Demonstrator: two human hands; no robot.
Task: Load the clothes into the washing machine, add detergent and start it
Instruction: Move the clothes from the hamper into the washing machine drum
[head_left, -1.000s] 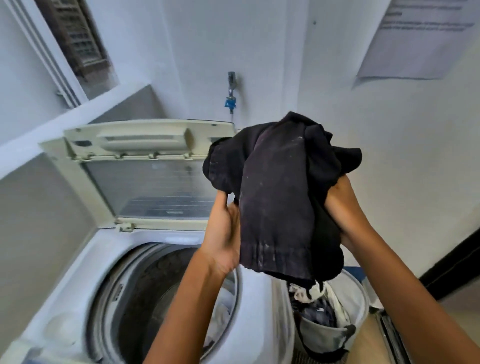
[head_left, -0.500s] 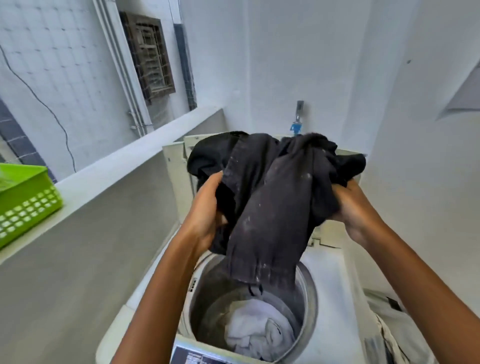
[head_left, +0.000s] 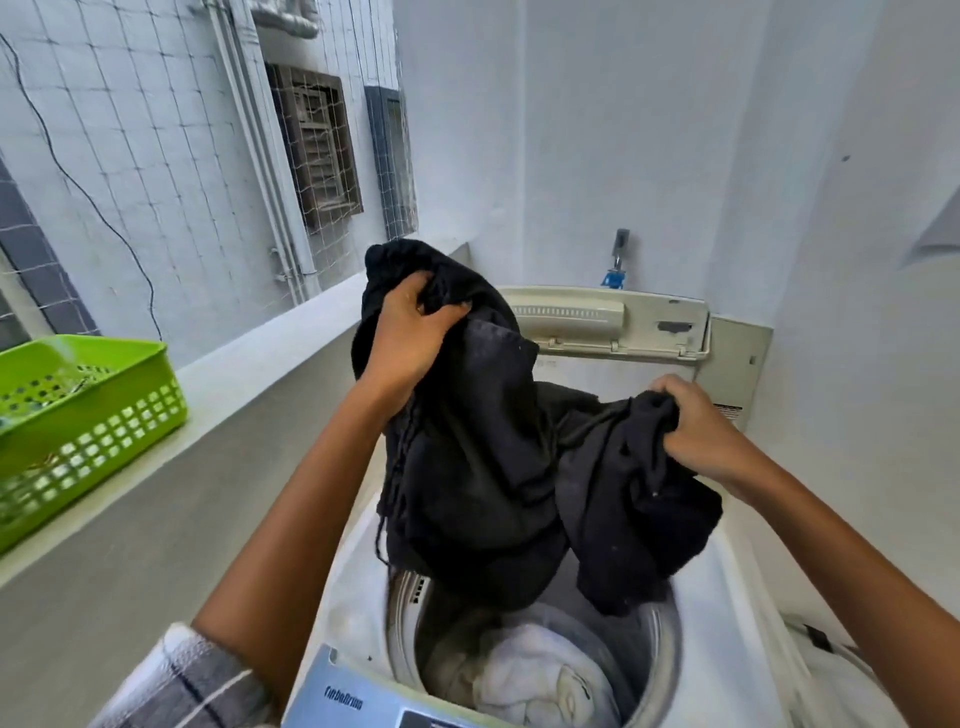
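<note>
The washer (head_left: 727, 597) stands with its lid (head_left: 608, 322) up, and a white cloth (head_left: 540, 675) already lies in the drum. A black garment (head_left: 483, 467) hangs over the opening, gripped high by the left hand (head_left: 405, 338) and lower by the right hand (head_left: 696, 431), both curled tightly into it. Loading looks partly done; detergent and starting remain.

white walls (head_left: 597, 130), grey ledge (head_left: 249, 358), barred window (head_left: 319, 150)
</note>
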